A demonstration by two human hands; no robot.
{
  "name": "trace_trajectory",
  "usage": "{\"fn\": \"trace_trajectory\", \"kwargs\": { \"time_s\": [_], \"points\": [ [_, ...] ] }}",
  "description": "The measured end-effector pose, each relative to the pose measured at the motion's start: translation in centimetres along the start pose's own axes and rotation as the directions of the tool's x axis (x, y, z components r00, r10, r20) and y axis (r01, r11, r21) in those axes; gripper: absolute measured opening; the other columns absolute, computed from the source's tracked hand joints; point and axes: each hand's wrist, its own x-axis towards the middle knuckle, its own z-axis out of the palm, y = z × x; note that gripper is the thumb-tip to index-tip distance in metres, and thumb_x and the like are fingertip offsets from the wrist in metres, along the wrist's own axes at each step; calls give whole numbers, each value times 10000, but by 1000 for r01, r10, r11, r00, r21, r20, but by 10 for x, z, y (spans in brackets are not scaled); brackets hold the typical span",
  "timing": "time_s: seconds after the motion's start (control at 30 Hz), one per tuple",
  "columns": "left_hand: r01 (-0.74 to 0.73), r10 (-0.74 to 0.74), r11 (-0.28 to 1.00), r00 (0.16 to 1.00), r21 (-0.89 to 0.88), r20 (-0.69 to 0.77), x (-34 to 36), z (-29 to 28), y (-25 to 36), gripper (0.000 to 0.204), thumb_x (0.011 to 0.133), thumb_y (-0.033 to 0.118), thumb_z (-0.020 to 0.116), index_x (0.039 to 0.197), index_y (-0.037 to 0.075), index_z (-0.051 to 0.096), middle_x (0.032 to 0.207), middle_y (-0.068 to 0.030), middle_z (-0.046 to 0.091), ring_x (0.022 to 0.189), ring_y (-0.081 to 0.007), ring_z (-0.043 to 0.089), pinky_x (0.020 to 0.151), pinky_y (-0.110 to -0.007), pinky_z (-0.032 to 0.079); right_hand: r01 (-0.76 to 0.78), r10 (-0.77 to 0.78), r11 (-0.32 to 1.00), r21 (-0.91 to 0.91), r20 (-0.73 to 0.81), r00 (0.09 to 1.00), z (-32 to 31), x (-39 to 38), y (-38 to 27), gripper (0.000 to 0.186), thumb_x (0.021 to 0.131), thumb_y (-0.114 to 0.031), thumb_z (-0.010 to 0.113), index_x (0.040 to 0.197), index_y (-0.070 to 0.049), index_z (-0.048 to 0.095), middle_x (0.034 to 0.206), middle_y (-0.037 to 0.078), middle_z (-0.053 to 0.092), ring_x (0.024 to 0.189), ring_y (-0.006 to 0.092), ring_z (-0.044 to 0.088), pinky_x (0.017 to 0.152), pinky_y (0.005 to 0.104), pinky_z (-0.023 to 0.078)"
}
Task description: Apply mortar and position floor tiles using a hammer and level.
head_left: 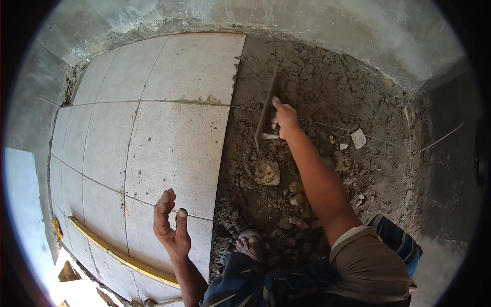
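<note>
My right hand [286,118] grips a flat plastering trowel [267,107] by its handle. The long blade stands on edge over the grey mortar bed [319,77], just right of the laid tiles. Its outline is slightly blurred. My left hand [173,227] is raised above the pale floor tiles [176,143], fingers slightly bent and thumb apart, holding nothing. A thin string line [353,132] runs from the tile joint across the mortar, passing behind my right hand and forearm. Mortar crumbs dot the nearest tiles.
A chunk of hardened mortar [267,173], white fragments [358,138] and several stones [296,199] lie on the rough ground. A yellow spirit level [123,259] rests on the tiles at lower left. My sandalled foot [249,245] stands beside the tile edge. Concrete walls [327,25] enclose the floor.
</note>
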Motion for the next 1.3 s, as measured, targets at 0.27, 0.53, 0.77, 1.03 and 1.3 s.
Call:
{"fn": "trace_trajectory", "kwargs": {
  "time_s": [0.27,0.53,0.77,1.03,1.3],
  "points": [
    [-809,664,575,548,121,508,121,43,172,341,899,180,748,1205,44,685,1155,-139,730,1047,-276,728,867,-421,606,103,-69,982,-157,207,976,10,-1,2,497,1016,-488,645,1264,-60,595,753,46,528,594,191,507,583,472,480],
    [-903,586,422,205,-80,784,109,112,224,372,871,159,697,1220,33,682,1075,-90,699,973,-210,708,860,-384,566,-2,-37,991,130,296,955,64,76,-20,465,989,-465,697,1105,-17,645,740,108,578,670,270,542,766,626,499],
    [-586,299,789,627,183,719,87,44,109,574,861,179,801,1382,44,600,1268,-170,691,1102,-309,705,924,-423,573,36,-40,988,153,28,999,31,56,-24,512,998,-454,684,1252,-15,614,688,99,512,650,234,506,653,550,491],
    [276,-332,930,914,242,235,-43,-57,-28,505,918,47,722,1403,-5,590,1232,-187,706,1094,-296,693,934,-404,561,-38,-58,954,296,308,950,37,5,18,275,1045,-383,634,1154,-132,641,629,6,494,486,152,467,466,369,441],
    [273,-335,940,856,205,394,-69,-13,-37,545,900,38,727,1420,5,566,1250,-222,695,1098,-342,707,920,-428,574,-112,-14,935,336,350,937,93,-5,35,260,1034,-415,637,1002,-158,652,604,-43,502,438,76,432,392,278,387]
  ]
}}
